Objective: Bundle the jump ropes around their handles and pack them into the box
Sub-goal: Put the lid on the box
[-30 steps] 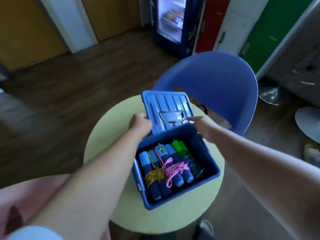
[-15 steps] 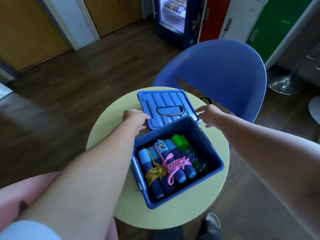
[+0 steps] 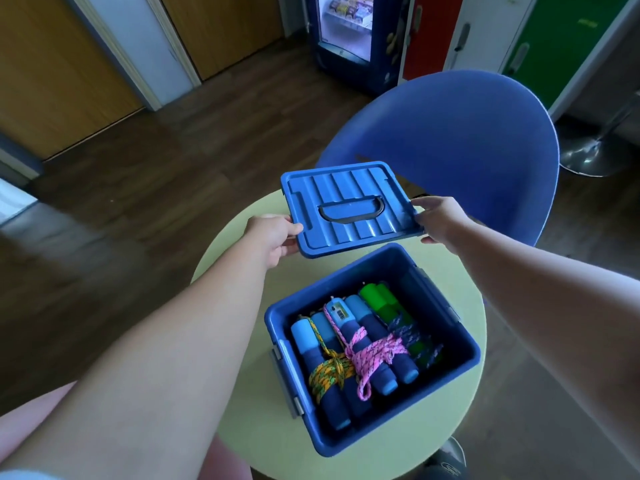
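An open blue box (image 3: 460, 344) stands on the round pale green table (image 3: 242, 410). Three bundled jump ropes lie side by side in it: one with blue handles wound in yellow rope (image 3: 329, 372), one with blue handles wound in pink rope (image 3: 372, 351), and one with green handles and dark blue rope (image 3: 384, 303). Beyond the box I hold its blue lid (image 3: 346, 206), handle side up, lifted off the table. My left hand (image 3: 275, 237) grips the lid's left edge and my right hand (image 3: 438, 218) grips its right edge.
A blue chair (image 3: 467, 140) stands just behind the table. Farther back are a glass-door fridge (image 3: 349, 32), red and green lockers, and a chrome stool base (image 3: 585, 157) at the right. Dark wood floor surrounds the table.
Both hands have raised the lid from behind the box, and it now hangs higher above the far part of the table.
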